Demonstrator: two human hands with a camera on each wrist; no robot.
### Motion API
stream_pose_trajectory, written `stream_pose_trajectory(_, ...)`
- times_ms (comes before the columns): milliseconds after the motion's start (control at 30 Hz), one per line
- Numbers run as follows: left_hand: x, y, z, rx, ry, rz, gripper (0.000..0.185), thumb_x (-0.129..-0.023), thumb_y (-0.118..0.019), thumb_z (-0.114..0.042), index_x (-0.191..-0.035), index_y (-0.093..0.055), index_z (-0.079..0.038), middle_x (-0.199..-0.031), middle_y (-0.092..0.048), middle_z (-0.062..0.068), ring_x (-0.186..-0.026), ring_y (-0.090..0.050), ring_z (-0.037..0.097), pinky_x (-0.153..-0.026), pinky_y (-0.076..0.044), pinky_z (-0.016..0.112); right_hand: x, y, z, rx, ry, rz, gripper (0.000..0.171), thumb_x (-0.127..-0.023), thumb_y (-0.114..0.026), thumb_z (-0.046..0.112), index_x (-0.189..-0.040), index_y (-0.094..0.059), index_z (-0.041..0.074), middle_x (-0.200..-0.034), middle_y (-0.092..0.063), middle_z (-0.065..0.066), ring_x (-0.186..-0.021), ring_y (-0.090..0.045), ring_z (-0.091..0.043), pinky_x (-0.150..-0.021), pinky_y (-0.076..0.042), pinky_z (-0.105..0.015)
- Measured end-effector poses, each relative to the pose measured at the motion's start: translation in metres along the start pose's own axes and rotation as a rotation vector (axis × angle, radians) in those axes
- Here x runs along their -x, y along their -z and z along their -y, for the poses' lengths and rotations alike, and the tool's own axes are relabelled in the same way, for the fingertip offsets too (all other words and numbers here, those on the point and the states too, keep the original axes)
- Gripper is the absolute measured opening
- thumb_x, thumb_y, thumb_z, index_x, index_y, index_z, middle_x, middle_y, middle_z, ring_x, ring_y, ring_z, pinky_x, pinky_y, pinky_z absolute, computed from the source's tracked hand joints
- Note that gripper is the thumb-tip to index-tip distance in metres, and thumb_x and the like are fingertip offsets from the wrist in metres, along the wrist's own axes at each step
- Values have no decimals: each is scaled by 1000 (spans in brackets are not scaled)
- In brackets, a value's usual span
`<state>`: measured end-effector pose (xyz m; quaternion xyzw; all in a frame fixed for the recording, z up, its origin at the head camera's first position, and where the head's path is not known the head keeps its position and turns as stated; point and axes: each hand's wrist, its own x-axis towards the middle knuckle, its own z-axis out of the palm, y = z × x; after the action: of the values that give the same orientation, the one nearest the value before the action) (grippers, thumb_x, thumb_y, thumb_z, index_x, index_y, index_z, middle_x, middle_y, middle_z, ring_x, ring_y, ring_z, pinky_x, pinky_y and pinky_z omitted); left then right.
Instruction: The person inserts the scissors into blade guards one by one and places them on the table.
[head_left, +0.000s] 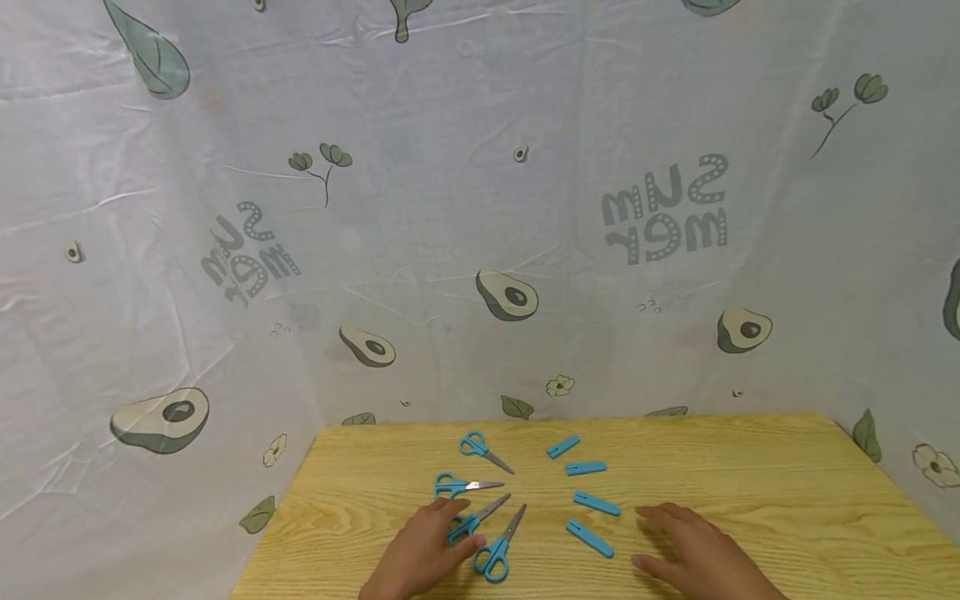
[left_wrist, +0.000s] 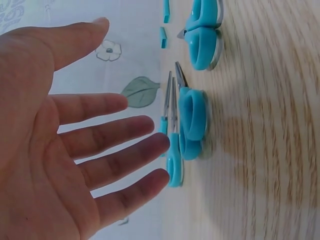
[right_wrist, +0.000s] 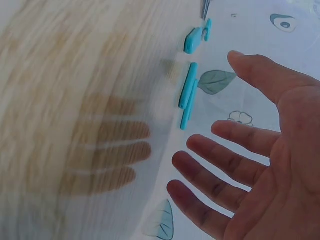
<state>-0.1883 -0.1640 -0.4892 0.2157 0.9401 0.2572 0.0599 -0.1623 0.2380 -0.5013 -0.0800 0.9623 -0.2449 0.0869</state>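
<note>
Several small scissors with blue handles lie in a fan on the wooden table, blades toward the right. The farthest pair of scissors (head_left: 474,445) is clear of the hands; the nearest pair (head_left: 492,560) lies just right of my left thumb. My left hand (head_left: 427,546) hovers over the handles, fingers spread and holding nothing, partly covering a middle pair (head_left: 465,525). To the right are several blue blade covers, from the far cover (head_left: 563,447) to the near cover (head_left: 590,538). Beside them my right hand (head_left: 701,554) is held with fingers extended, gripping nothing.
The light wooden table (head_left: 750,475) reaches back to a pale curtain (head_left: 450,250) printed with avocados, leaves and lettering. The curtain also hangs along both sides. In the right wrist view, the tabletop (right_wrist: 60,100) shows a reflection of the fingers.
</note>
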Motion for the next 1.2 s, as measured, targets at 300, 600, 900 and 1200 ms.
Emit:
stream_pose_trajectory(300, -2, -7, -2, 14, -19, 6, 60, -101, -73, -48, -141, -67, -3, -138, -71, 17, -125, -69, 39, -98, -62, 52, -6, -6, 7, -50, -5, 33, 66, -88, -87, 47, -138, -70, 8, -138, -69, -14, -127, -64, -45, -100, -55, -68)
stream_pose_trajectory(600, -3, -11, -4, 39, -46, 21, 54, -102, -73, -45, -138, -69, -5, -129, -73, 14, -115, -72, 30, -88, -63, 39, -9, -10, 11, -117, 27, 37, 61, -89, -87, 44, -133, -71, 6, -128, -72, -7, -112, -69, -33, -93, -59, -60)
stream_pose_trajectory(900, -6, -13, -6, 51, -32, 60, 55, -103, -72, -45, -140, -68, -4, -131, -72, 16, -117, -71, 34, -90, -64, 42, -14, -10, 3, -198, 228, 41, 54, -97, -81, 39, -132, -70, 0, -114, -72, -1, -92, -66, -10, -74, -57, -28)
stream_pose_trajectory(1200, -6, -17, -5, 61, -26, 60, 56, -102, -72, -46, -139, -68, -4, -130, -73, 15, -116, -72, 31, -89, -63, 39, -16, -12, 9, -273, 266, 40, 50, -98, -80, 34, -131, -70, -3, -110, -72, -3, -87, -63, -3, -72, -56, -24)
